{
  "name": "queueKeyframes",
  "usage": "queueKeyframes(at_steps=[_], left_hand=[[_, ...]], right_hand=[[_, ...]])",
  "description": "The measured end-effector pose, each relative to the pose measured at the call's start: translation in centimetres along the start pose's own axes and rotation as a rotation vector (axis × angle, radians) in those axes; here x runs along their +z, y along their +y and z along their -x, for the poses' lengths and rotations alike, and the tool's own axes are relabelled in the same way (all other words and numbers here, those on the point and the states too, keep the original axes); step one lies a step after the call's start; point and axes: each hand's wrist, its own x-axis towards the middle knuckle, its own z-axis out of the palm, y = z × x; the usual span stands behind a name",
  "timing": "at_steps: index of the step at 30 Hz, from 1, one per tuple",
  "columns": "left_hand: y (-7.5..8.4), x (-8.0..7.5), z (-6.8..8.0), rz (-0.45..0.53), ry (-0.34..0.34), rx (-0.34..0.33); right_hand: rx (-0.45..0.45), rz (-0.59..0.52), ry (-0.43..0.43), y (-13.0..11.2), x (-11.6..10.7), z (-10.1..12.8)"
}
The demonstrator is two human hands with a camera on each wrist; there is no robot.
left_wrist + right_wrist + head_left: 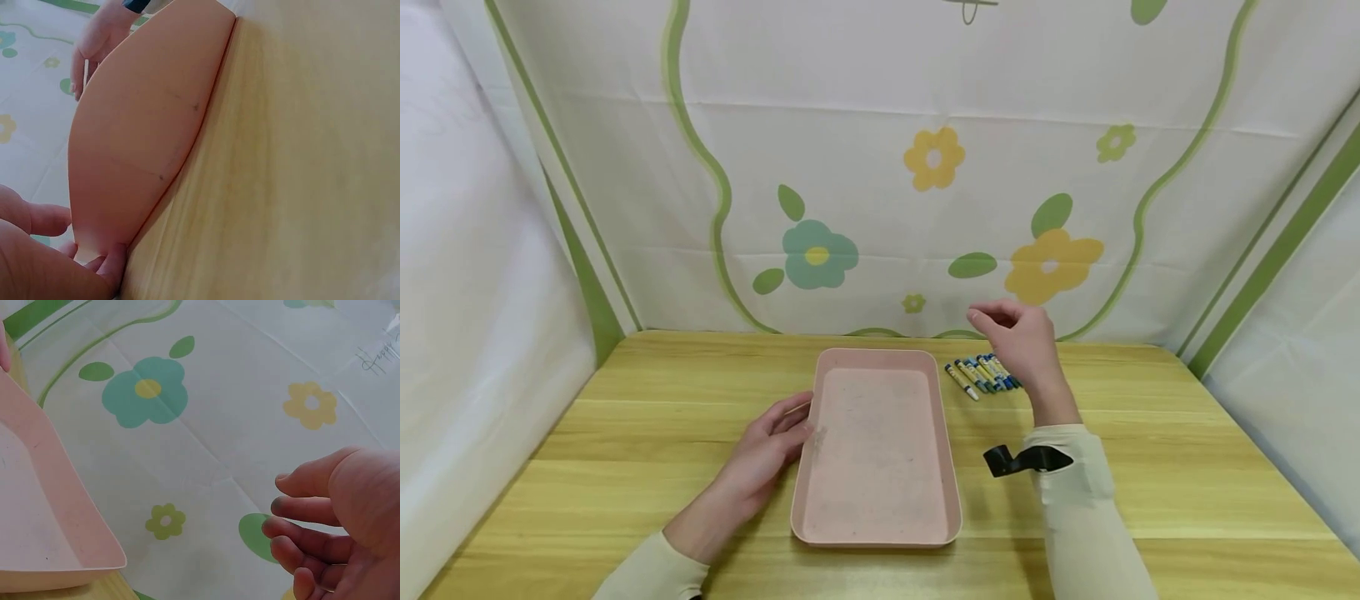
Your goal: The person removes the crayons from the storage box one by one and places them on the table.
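A shallow pink tray (880,360) lies empty on the wooden table, and its side wall (131,144) and corner (75,544) show in the wrist views. My left hand (767,450) rests against the tray's left rim with fingers straight; its fingertips (111,259) touch the wall. Several blue and yellow crayons (981,375) lie in a loose row right of the tray's far corner. My right hand (1018,337) hovers just above them, fingers relaxed (306,515) and holding nothing.
A flowered cloth backdrop (925,167) rises directly behind the table's far edge, with white cloth walls on both sides. Bare wooden tabletop (1187,467) stretches right of the crayons and left of the tray. A black strap (1022,458) hangs at my right wrist.
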Motion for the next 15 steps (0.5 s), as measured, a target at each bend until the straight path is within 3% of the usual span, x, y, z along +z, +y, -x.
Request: queueKeyframes(at_steps=[6, 11, 15], left_hand=[[1.0, -0.1, 0.2, -0.111, 0.035, 0.026], [2.6, -0.5, 0.7, -0.361, 0.082, 0.085], [3.5, -0.7, 0.8, -0.618, 0.095, 0.219]], right_hand=[[-0.028, 0.072, -0.032, -0.1, -0.4, 0.4], [-0.071, 0.228, -0.085, 1.2, -0.7, 1.1], [-0.156, 0.426, -0.101, 2.5, -0.2, 1.9]])
